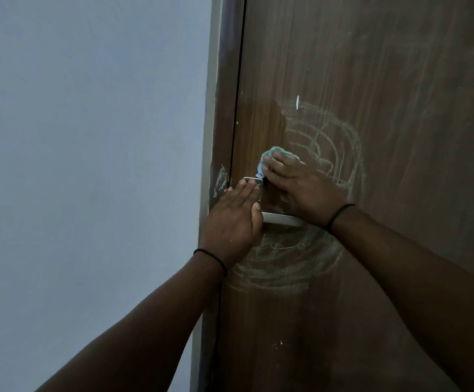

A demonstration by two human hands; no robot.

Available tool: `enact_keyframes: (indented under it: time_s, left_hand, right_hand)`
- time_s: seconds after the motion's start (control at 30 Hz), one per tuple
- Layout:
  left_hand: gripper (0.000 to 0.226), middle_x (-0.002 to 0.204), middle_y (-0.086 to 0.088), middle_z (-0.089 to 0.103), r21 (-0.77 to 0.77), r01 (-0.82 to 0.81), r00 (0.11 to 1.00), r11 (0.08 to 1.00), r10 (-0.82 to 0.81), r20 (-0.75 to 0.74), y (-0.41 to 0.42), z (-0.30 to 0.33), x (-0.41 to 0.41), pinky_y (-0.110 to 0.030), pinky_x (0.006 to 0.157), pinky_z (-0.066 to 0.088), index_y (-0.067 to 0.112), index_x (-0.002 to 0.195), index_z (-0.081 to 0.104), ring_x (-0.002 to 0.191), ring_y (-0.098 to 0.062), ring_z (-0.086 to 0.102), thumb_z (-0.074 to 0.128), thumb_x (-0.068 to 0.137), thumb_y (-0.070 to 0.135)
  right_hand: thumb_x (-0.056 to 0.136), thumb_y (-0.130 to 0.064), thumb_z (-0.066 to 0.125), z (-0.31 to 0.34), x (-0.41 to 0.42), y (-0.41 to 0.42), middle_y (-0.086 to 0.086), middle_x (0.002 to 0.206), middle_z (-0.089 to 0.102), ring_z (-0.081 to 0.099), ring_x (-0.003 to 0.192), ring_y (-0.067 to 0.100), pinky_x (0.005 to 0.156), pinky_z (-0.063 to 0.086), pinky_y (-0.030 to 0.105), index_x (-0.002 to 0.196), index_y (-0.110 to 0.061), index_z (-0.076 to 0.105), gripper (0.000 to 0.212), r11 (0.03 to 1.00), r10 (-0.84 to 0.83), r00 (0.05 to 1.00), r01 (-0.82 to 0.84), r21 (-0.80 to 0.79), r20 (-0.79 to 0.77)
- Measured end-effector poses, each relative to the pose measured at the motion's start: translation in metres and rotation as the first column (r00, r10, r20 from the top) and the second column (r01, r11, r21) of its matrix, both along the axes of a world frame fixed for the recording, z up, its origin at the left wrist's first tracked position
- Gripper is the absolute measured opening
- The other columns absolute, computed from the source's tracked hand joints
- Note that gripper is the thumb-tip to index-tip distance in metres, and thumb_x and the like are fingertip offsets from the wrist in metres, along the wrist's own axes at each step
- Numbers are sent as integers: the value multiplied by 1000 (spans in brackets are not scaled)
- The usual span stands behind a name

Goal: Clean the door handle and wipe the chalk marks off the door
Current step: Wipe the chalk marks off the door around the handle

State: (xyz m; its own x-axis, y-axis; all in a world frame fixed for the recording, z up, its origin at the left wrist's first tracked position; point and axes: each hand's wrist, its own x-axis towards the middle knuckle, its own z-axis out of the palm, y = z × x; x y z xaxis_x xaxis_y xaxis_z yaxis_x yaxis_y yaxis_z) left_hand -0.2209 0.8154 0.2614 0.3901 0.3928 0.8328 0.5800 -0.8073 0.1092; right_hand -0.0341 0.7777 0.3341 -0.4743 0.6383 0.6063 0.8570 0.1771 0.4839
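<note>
Head view, the only one supplied. The right hand (301, 188) presses a crumpled blue-green cloth (279, 155) against the door (399, 108), fingers curled over the wad, just above the square metal plate (254, 183) of the door handle (282, 219). The left hand (234, 219) lies flat with straight fingers over that plate and the door's edge, holding nothing — it appears to steady the door. The lever runs rightward from beneath the left thumb and passes under the right wrist.

Chalk marks (329, 142) loop above and to the right of the cloth; a second patch (286, 264) lies below the lever. A darker, cleaner strip sits left of the upper loops.

Judgement on the step in hand: wiping the upper chalk beside the plate. It would be done well with firm flat pressure, overlapping strokes worked outward from the clean strip, and the cloth refolded once loaded so chalk is not smeared back on.

Edges and room: the door frame (224, 108) and the gap at the door's edge lie close on the left, with a pale scrape (221, 179) on the frame and the wall (89, 137) beyond. The lever blocks downward strokes — free travel lies upward and rightward across open door face. The lower patch calls for repositioning beneath the lever.
</note>
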Motion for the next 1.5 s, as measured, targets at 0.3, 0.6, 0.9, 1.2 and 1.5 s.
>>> enact_keyframes:
  time_s: [0.3,0.6,0.9,1.2,1.5]
  left_hand:
    - [55,163,-7,10,61,-125,992,990,124,23,13,44,21,-38,123,5,10,154,14,151,-21,3,28,104,27]
    - [68,164,-5,-6,92,-252,966,963,257,-42,33,83,23,-37,123,0,13,155,-1,151,-20,-8,42,102,23]
    - [71,164,-5,0,101,-280,953,955,290,-94,32,89,20,-38,122,6,13,155,5,151,-21,-1,48,100,26]
    - [69,163,-10,0,137,-367,915,920,384,-126,22,93,24,-39,123,10,9,154,4,151,-25,2,44,101,25]
    - [63,163,-13,6,149,-397,899,906,416,-135,17,97,26,-40,122,12,7,154,9,150,-27,7,41,103,21]
  right_hand:
    - [98,-19,25,64,-20,10,9,161,14,8,149,24,121,13,41,152,-11,17,55,981,-113,975,141,136,-192]
    - [94,-7,46,-8,15,-23,5,159,22,13,148,23,121,14,39,151,-14,27,61,998,-68,989,69,7,-133]
    - [99,-17,33,62,-22,14,8,161,14,9,149,24,120,9,37,152,-11,19,55,976,-81,959,131,172,-271]
    - [100,-26,33,8,-3,-5,6,161,15,8,149,19,120,4,33,152,-13,19,55,979,-124,949,164,118,-290]
    - [101,-28,29,54,-24,11,7,162,10,5,150,22,121,15,40,153,-11,15,56,962,-105,903,198,187,-417]
